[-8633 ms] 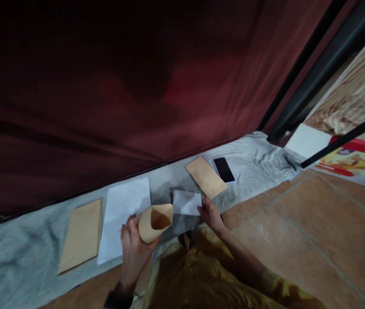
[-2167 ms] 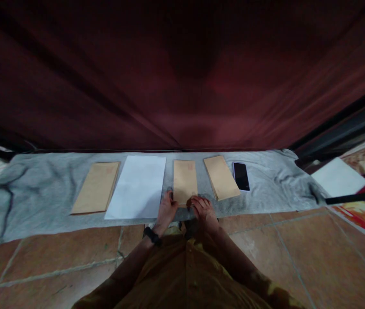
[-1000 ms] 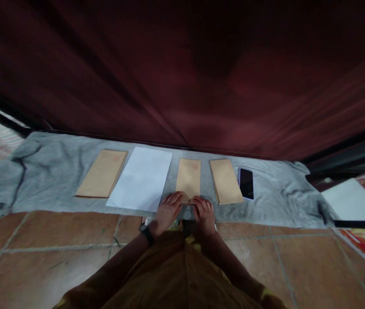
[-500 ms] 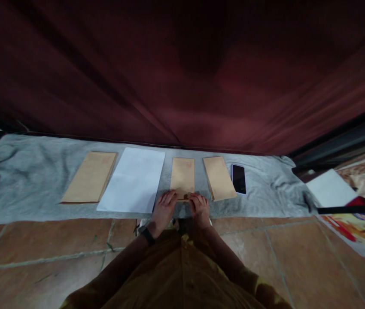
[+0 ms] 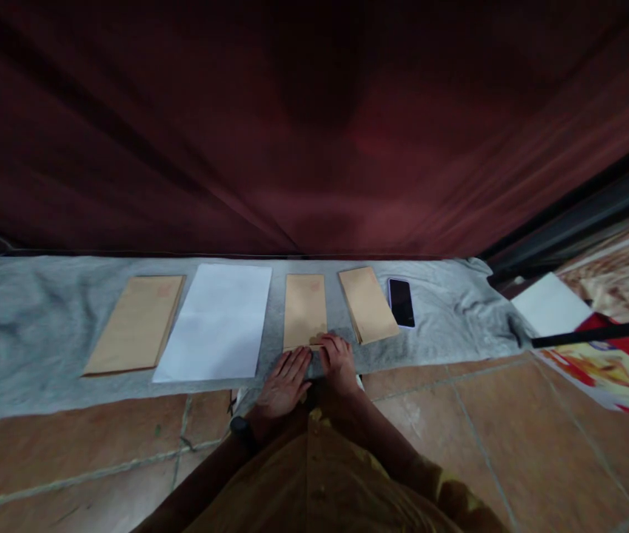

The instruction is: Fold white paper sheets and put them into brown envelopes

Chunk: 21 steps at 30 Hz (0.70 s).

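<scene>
A brown paper envelope (image 5: 305,311) lies in front of me, its near edge folded over in a narrow strip. My left hand (image 5: 285,381) rests flat at the left part of that edge, fingers stretched out and touching the fold. At the right near corner, my right hand (image 5: 339,363) has bent fingers closed on the folded edge; the thumb is partly hidden. Large white paper (image 5: 214,322) lies to the left of the envelope. Beyond it is a stack of larger brown envelopes (image 5: 134,322). A small stack of brown envelopes (image 5: 368,303) lies to the right.
A phone (image 5: 402,302) lies right of the small stack. Everything rests on a grey cloth (image 5: 448,314) over a narrow surface, with a dark red curtain (image 5: 314,185) behind. At far right are a dark bar (image 5: 603,333) and a colourful printed box (image 5: 614,366). Tiled floor (image 5: 459,444) lies below.
The view has shifted slightly. My left hand has gone from bent fingers at the envelope's edge to lying flatter on the fold. My right hand stays at the right corner.
</scene>
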Tool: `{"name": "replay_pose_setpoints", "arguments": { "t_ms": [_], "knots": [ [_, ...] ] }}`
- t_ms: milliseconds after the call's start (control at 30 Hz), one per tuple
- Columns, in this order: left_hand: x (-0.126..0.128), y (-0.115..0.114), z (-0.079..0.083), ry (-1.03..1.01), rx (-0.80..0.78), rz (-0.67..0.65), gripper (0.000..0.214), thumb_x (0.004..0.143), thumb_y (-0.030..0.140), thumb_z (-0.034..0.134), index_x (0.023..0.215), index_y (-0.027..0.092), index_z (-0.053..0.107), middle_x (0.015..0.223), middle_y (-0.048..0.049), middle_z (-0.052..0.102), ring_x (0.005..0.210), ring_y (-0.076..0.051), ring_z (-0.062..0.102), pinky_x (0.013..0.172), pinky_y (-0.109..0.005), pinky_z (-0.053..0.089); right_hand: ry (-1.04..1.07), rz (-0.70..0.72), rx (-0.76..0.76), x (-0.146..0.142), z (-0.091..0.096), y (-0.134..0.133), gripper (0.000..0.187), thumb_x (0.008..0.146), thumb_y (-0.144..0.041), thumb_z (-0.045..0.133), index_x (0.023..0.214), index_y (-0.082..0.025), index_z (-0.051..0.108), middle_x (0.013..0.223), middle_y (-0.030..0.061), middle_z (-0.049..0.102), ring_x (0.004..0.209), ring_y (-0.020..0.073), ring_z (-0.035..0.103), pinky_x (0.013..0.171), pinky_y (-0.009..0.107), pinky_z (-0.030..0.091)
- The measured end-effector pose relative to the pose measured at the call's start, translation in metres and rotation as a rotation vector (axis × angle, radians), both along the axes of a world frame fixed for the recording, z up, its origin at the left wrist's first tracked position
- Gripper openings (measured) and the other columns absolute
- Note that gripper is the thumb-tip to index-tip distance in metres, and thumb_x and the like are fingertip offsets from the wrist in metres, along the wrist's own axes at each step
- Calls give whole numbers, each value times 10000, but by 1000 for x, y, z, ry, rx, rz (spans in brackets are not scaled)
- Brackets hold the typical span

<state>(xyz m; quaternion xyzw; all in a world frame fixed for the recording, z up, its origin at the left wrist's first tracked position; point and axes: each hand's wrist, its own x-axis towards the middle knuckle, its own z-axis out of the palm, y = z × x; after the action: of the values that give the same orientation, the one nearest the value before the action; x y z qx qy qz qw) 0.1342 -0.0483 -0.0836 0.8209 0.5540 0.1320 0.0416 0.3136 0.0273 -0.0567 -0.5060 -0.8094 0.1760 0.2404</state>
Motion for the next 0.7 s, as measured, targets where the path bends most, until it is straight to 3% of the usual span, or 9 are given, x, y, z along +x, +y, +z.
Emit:
{"name": "replay_pose_setpoints", "arguments": {
  "t_ms": [100,233,367,567,700],
  "knots": [
    [1,0,-3,26,6,5,584,971,344,461,1516,136,444,1546,-151,485,1472,-280,403,1236,-469,270,32,109,40,-2,3,-11,413,986,-133,446,1373,-201,571,1356,120,613,1294,261,529,1102,491,423],
    [2,-1,-2,46,8,6,524,936,246,455,1430,96,544,1505,-170,530,1451,-279,435,1229,-462,287,-4,244,25,-6,3,-29,515,1003,-172,440,1519,-181,434,1456,123,569,1373,240,487,1173,495,401],
    [3,1,2,46,-8,12,525,933,223,441,1433,100,543,1498,-162,541,1437,-282,455,1231,-464,284,-70,245,24,-5,2,-37,537,1034,-225,422,1561,-142,355,1518,134,517,1438,232,426,1201,487,370],
    [0,3,1,25,-8,33,600,971,311,419,1539,118,401,1550,-163,479,1461,-289,416,1210,-477,326,-96,197,40,1,1,-39,563,1041,-254,437,1585,-179,312,1561,118,470,1463,258,403,1208,511,343],
    [-6,3,0,21,7,57,615,996,381,404,1537,88,394,1542,-184,484,1459,-295,417,1164,-458,398,-120,168,49,2,-1,-41,568,1027,-244,467,1576,-185,333,1559,119,472,1456,270,413,1200,533,342]
  ]
}}
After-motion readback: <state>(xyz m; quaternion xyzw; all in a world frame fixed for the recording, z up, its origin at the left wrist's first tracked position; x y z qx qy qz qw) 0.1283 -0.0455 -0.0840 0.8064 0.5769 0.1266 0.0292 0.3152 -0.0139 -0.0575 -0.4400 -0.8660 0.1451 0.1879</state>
